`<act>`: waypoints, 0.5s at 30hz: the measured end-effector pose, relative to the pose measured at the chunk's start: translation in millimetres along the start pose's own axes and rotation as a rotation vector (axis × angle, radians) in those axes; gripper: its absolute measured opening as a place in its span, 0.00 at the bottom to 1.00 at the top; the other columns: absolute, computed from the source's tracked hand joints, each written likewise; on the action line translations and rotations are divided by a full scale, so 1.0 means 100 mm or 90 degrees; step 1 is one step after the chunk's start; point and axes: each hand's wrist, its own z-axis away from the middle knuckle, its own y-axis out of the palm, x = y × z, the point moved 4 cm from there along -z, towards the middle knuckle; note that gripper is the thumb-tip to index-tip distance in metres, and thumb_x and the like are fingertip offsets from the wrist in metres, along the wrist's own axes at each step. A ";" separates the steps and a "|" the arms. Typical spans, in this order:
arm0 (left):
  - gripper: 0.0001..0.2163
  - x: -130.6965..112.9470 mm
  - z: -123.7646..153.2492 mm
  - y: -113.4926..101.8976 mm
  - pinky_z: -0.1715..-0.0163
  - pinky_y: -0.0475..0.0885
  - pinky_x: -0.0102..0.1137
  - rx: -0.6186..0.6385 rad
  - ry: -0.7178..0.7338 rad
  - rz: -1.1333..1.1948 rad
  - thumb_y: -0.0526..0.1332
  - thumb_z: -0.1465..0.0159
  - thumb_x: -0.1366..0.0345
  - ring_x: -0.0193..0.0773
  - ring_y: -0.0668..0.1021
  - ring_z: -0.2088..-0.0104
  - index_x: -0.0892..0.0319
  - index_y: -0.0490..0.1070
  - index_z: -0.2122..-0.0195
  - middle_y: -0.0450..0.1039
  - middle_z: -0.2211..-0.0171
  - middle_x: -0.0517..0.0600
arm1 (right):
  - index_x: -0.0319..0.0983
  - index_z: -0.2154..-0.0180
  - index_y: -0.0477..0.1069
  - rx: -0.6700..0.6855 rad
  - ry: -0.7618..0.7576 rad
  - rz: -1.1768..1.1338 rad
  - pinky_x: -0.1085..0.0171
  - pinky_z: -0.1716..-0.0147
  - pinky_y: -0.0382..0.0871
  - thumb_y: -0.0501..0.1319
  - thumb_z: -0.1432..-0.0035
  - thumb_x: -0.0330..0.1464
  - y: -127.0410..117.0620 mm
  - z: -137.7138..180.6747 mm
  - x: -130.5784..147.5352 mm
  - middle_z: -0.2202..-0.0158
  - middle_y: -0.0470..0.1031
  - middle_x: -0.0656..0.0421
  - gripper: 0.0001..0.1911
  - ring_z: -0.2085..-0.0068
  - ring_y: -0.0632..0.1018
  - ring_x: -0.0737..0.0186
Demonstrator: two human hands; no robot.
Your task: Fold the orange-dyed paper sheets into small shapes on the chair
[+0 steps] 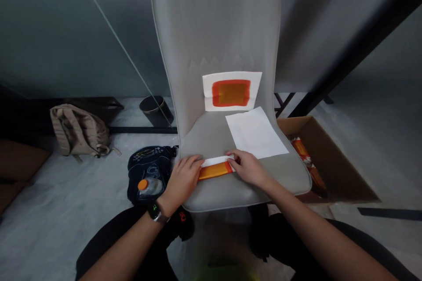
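Observation:
On the front of the grey chair seat (211,193) lies a folded sheet of painted paper (216,169), a narrow strip with a white edge along its back and orange paint along its front. My left hand (184,178) grips the strip's left end, fingers together on top. At the right end my right hand (247,167) pinches it between thumb and bent fingers. Behind the strip a plain white sheet (257,134) lies flat, close to my right hand. A painted sheet (231,92) with a red-bordered orange rectangle leans against the backrest.
Right of the chair, an open cardboard box (343,171) holds orange-and-white painted papers (301,149). A dark backpack (147,162) with an orange-capped bottle (150,185) is on the floor at left. Farther off are a beige backpack (81,131) and a black bin (156,112).

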 end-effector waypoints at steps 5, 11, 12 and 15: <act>0.18 -0.22 0.08 0.07 0.34 0.63 0.55 -0.003 0.065 -0.036 0.53 0.24 0.63 0.55 0.66 0.32 0.55 0.67 0.35 0.65 0.32 0.56 | 0.43 0.56 0.79 -0.025 0.041 0.087 0.62 0.69 0.68 0.60 0.34 0.33 0.04 -0.06 0.00 0.66 0.83 0.57 0.10 0.70 0.80 0.59; 0.31 -0.28 0.13 0.35 0.36 0.60 0.62 0.086 0.052 -0.047 0.54 0.26 0.46 0.65 0.61 0.30 0.55 0.57 0.27 0.55 0.27 0.61 | 0.44 0.54 0.78 0.010 0.064 0.190 0.61 0.66 0.69 0.58 0.31 0.34 0.01 -0.15 0.12 0.61 0.83 0.56 0.10 0.62 0.82 0.56; 0.30 -0.27 0.12 0.37 0.36 0.61 0.61 0.076 0.042 -0.045 0.53 0.25 0.47 0.64 0.62 0.30 0.55 0.57 0.27 0.55 0.27 0.62 | 0.43 0.54 0.78 0.003 0.056 0.199 0.61 0.64 0.71 0.58 0.31 0.34 -0.01 -0.15 0.16 0.60 0.83 0.55 0.10 0.61 0.82 0.55; 0.25 -0.25 0.04 0.38 0.39 0.65 0.59 0.044 0.023 -0.060 0.52 0.24 0.54 0.62 0.66 0.33 0.53 0.59 0.28 0.59 0.29 0.62 | 0.40 0.48 0.77 -0.052 -0.009 0.264 0.54 0.52 0.72 0.58 0.30 0.36 -0.09 -0.04 0.34 0.51 0.80 0.48 0.13 0.51 0.80 0.49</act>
